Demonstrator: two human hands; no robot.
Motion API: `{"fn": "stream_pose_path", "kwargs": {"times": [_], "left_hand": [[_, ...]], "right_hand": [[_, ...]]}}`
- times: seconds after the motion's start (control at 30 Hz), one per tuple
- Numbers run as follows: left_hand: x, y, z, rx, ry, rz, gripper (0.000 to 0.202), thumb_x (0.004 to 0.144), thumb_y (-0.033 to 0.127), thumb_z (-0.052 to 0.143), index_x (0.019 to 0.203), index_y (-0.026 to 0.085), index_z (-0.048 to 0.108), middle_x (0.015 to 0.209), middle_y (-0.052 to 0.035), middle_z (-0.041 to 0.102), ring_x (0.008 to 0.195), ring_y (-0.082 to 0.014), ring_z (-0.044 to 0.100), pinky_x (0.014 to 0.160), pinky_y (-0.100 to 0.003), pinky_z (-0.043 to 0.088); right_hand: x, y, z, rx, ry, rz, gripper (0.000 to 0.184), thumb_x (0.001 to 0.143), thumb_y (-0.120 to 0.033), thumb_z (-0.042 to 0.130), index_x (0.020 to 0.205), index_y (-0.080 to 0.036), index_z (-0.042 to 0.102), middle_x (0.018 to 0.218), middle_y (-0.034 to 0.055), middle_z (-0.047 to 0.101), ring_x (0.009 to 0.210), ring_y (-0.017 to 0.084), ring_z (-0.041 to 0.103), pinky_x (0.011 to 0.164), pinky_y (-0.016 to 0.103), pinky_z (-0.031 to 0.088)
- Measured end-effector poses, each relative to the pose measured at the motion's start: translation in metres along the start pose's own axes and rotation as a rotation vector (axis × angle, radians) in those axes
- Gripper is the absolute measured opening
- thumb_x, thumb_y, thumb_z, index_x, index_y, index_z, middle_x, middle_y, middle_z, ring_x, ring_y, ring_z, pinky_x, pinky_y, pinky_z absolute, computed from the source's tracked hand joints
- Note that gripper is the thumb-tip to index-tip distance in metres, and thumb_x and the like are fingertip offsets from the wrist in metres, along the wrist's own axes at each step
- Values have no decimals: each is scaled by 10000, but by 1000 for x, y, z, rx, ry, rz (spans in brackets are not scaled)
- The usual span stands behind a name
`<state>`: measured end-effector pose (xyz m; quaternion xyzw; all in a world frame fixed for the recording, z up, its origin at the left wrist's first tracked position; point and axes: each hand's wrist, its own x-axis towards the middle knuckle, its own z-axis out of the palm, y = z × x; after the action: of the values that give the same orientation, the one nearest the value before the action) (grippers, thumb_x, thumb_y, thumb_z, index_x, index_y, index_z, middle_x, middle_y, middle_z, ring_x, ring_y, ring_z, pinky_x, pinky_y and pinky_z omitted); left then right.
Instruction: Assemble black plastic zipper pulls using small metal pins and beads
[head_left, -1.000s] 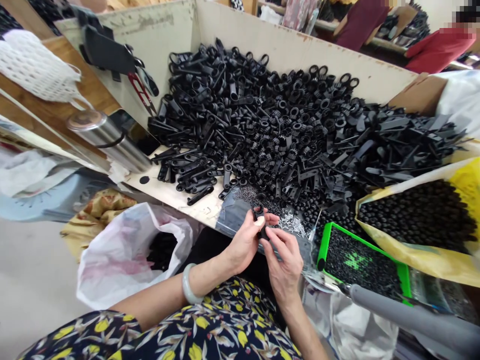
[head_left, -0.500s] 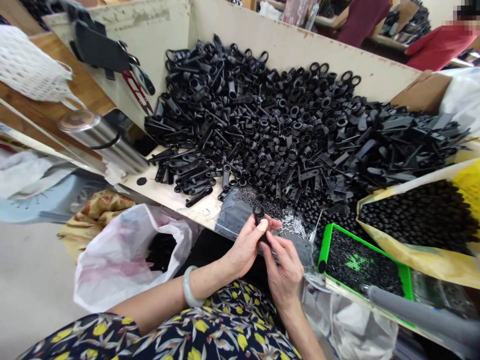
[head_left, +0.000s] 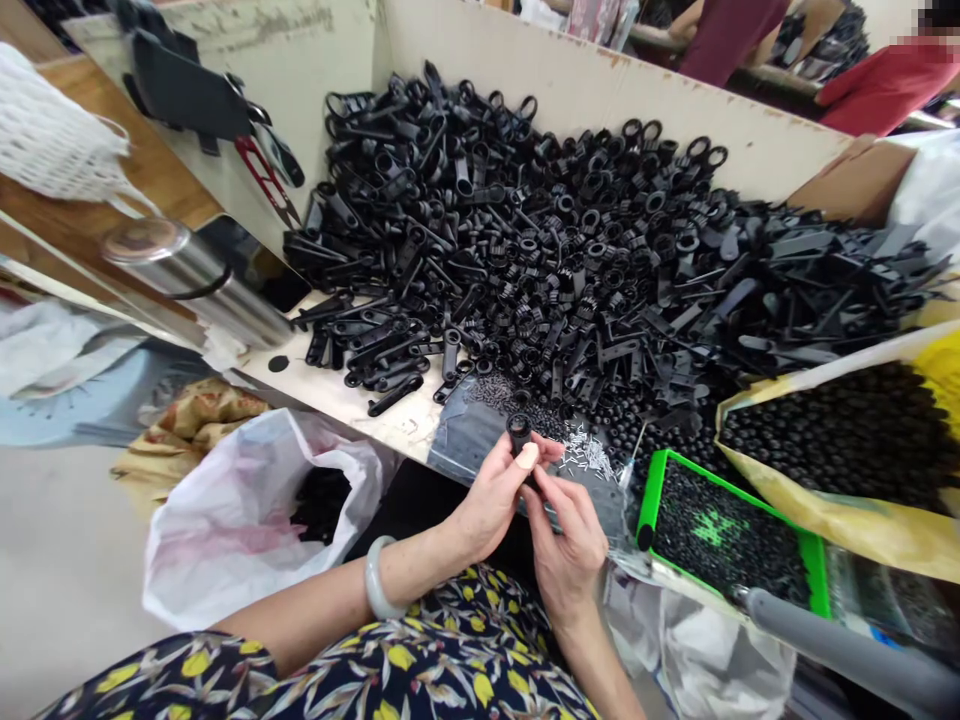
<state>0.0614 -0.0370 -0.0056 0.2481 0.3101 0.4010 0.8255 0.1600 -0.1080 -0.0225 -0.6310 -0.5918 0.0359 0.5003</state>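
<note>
Two bare hands work just in front of the counter (head_left: 405,425). The left hand (head_left: 487,500) has its grip clamped on a ring-headed black plastic piece (head_left: 518,432), held upright between thumb and fingers. The right hand (head_left: 566,540) sits close beside it, fingers curled, but whether that grip is on the piece I cannot tell, as the fingers hide its lower end. A heap of black plastic parts (head_left: 525,250) fills the counter beyond, with a green tray (head_left: 652,490) of black beads to the right.

Assembly wkshop w/ black plastic parts (head_left: 525,250) piled in bin (head_left: 600,85), co-worker (head_left: 885,90) behind.
</note>
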Motion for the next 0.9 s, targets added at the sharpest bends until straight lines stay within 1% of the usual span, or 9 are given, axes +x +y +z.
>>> {"fn": "stream_pose_path", "kwargs": {"times": [0.13,0.27,0.37,0.43,0.5,0.67,0.73,0.83,0.9], "left_hand": [[3,2,-1,48,20,24,349,951,479,734,1120,175,709,1302,-140,733,1300,-292,627,1170,-461,417],[2,7,-3,83,45,26,382,917,489,766,1123,168,749,1413,-155,683,1363,-322,585,1192,-475,399],[-2,16,-5,100,7,4,358,892,458,798,1115,180,774,1496,-130,628,1455,-320,495,1216,-441,372],[-5,22,-7,109,-32,-43,414,883,444,810,1215,202,761,1475,-110,646,1460,-302,486,1225,-428,357],[-7,28,-10,125,-64,-98,509,875,445,817,1320,215,724,1411,-105,688,1409,-293,532,1218,-440,360],[-10,36,-21,243,-153,-162,435,877,443,806,1221,176,784,1377,-133,709,1331,-302,594,1208,-438,370],[-10,38,-29,285,-183,-177,398,887,442,792,1174,166,794,1359,-140,719,1292,-305,624,1184,-439,402],[-11,44,-42,350,-192,-185,348,906,450,772,1078,148,791,1367,-150,710,1258,-303,648,1106,-412,486],[-11,49,-49,402,-187,-186,374,926,481,745,1088,144,764,1363,-161,698,1220,-302,667,975,-385,575]], "right_hand": [[-2,2,1,7,-12,10,376,959,-110,701,1297,-271,729,1034,47,749,908,178,711,800,312,595],[1,5,1,71,-58,242,224,964,-272,723,1185,-234,724,1072,68,711,976,211,692,866,365,590],[10,8,-2,183,-179,369,210,957,-364,726,1115,-231,694,1158,80,697,1068,229,674,949,392,566],[17,7,-4,239,-301,367,206,970,-377,706,1122,-240,704,1207,83,695,1101,229,665,973,384,550],[20,4,-2,284,-378,347,180,989,-372,674,1098,-239,727,1162,79,704,1045,217,671,915,350,555],[12,-13,11,336,-298,395,215,1013,-345,629,889,-207,738,992,71,690,844,181,650,720,290,534],[8,-17,9,325,-306,409,214,1023,-340,615,925,-206,750,1038,86,696,904,196,666,773,307,548],[12,-15,-9,280,-505,359,181,1007,-370,654,1026,-240,780,1097,85,719,1041,236,676,929,370,545],[20,-9,-25,226,-537,367,182,979,-401,699,1071,-270,784,1080,71,725,1013,234,677,927,381,542]]}}
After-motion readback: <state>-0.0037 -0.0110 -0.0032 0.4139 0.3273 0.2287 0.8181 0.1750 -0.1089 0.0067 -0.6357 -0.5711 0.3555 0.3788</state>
